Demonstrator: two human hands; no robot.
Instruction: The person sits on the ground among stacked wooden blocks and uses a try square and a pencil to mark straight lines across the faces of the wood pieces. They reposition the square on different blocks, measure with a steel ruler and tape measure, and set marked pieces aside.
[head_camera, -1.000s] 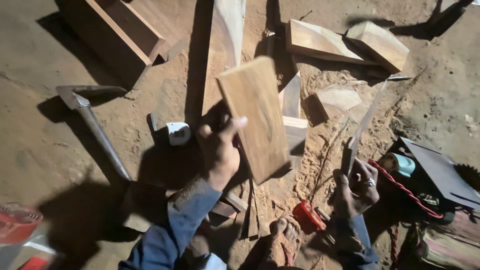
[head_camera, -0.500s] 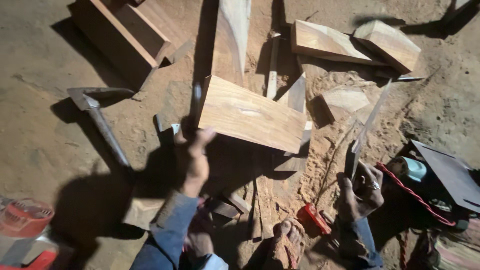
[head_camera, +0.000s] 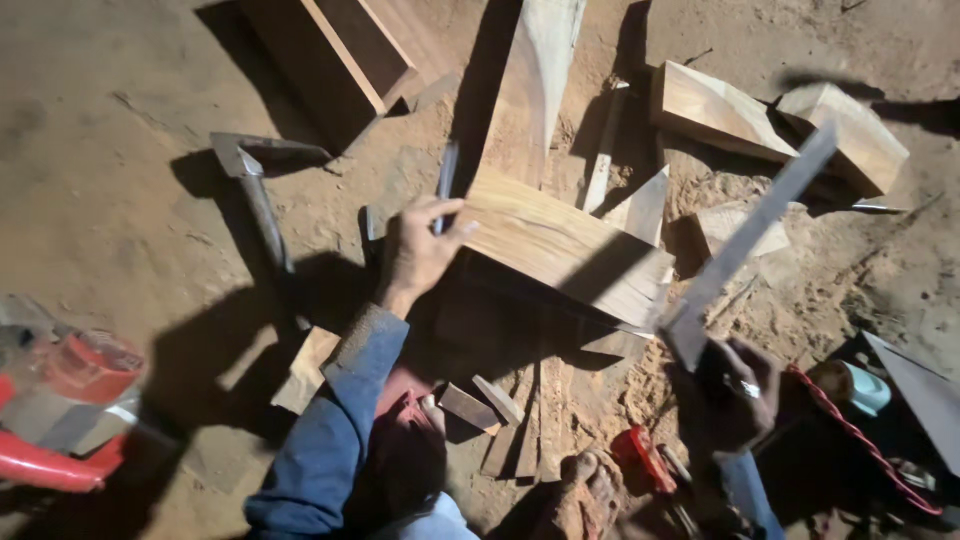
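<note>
Head view showed the left hand (head_camera: 420, 250) gripping the wooden block (head_camera: 565, 245) by its 9 o'clock end, laid flat at centre over the dirt floor (head_camera: 130, 120); the right hand (head_camera: 735, 385) clasped a long blade (head_camera: 750, 240) raised toward 1 o'clock; chopping seemingly came next, needing steady aim; the block had tipped down from upright.

A wooden board (head_camera: 560, 245) is gripped by the left hand (head_camera: 418, 252); a long blade (head_camera: 745, 245) is held raised by the right hand (head_camera: 735, 385).
</note>
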